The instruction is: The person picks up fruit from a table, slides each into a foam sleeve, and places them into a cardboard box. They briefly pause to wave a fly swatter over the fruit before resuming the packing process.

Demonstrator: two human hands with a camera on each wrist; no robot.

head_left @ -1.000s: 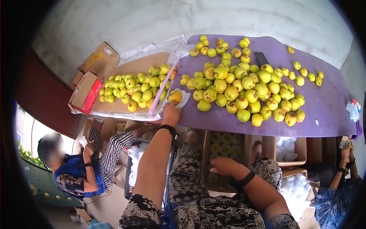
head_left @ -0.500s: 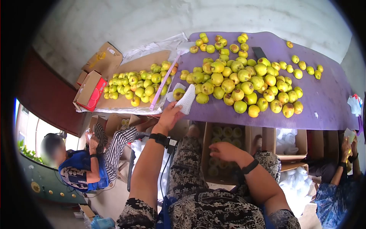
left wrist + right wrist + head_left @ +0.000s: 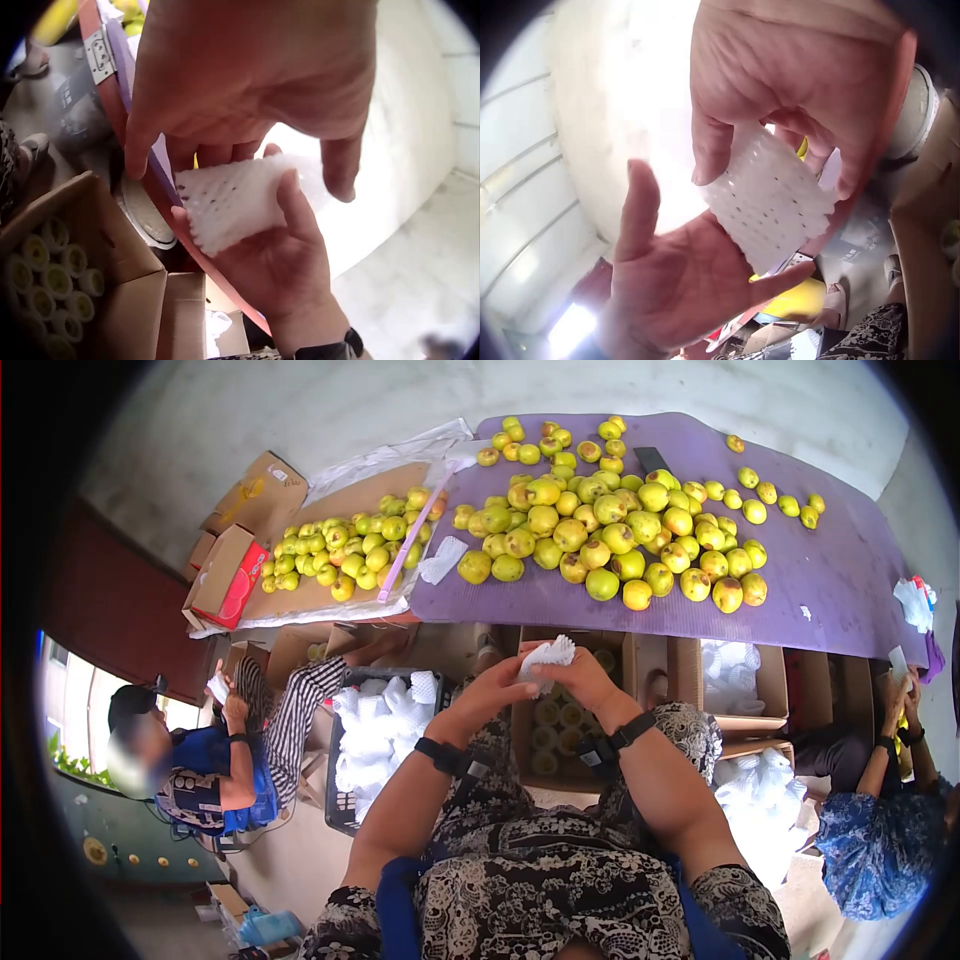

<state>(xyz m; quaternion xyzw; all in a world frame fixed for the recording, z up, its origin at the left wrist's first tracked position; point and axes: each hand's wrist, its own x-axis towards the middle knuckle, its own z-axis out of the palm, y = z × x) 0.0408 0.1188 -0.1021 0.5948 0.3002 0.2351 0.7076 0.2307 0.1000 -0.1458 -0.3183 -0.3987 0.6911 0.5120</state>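
Note:
A white foam fruit net (image 3: 553,654) is between my two hands over my lap. The right hand (image 3: 590,680) grips it, thumb flat on its face in the right wrist view. My left hand (image 3: 490,695) is spread beside it; in the right wrist view, its palm (image 3: 686,277) faces up and some of its fingers pass behind the net (image 3: 772,202). Seen from the left wrist, the net (image 3: 232,202) looks flattened, with small slits. Yellow-green apples (image 3: 610,510), several with brown patches, are heaped on the purple table cover (image 3: 820,580). Another net (image 3: 443,560) lies at its left edge.
A pink strip (image 3: 413,545) divides the purple cover from cardboard holding more apples (image 3: 345,550). Below the table stand a carton (image 3: 135,300) of netted fruit and a black crate (image 3: 345,800) of white nets. Two people (image 3: 240,770) sit at either side.
My left hand let go of an apple, which now lies by the heap's near left edge. It picked up a foam net and drew it back to the right hand, which now grips it.

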